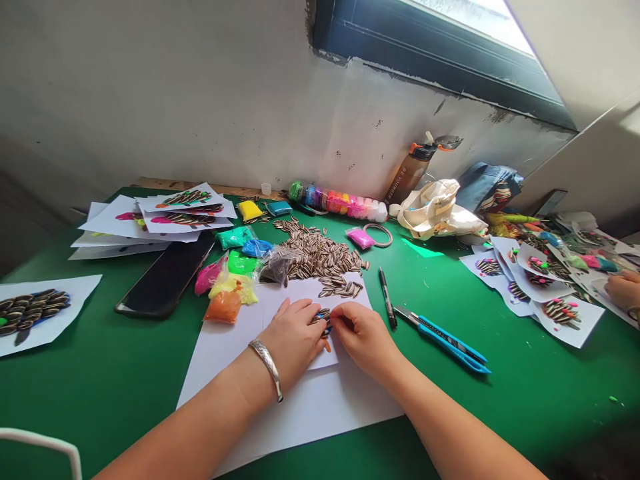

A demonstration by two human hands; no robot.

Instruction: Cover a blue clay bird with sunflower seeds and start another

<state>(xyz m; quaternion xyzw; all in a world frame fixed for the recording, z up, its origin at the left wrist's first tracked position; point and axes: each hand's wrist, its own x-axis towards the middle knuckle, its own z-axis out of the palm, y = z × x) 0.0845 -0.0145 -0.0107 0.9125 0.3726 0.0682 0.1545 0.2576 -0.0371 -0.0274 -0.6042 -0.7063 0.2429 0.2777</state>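
Observation:
My left hand (295,337), with a silver bangle at the wrist, lies flat with spread fingers on a small white sheet (323,360) and touches the left side of a seed picture (325,321). Striped seeds, some blue and a bit of orange show between my hands. At the picture's right side, my right hand (357,333) has its thumb and fingertips pinched together; whatever they hold is too small to name. Larger white paper (310,407) lies underneath. A pile of striped seeds (320,253) sits just beyond, beside bags of coloured clay (223,307).
A phone (167,277) and stacked seed pictures (150,220) lie left. On the right are a pen (387,297), a blue cutter (450,343) and more pictures (540,287). A bottle (410,175) and cloth bag (430,210) stand behind. Another person's hand (625,290) is far right.

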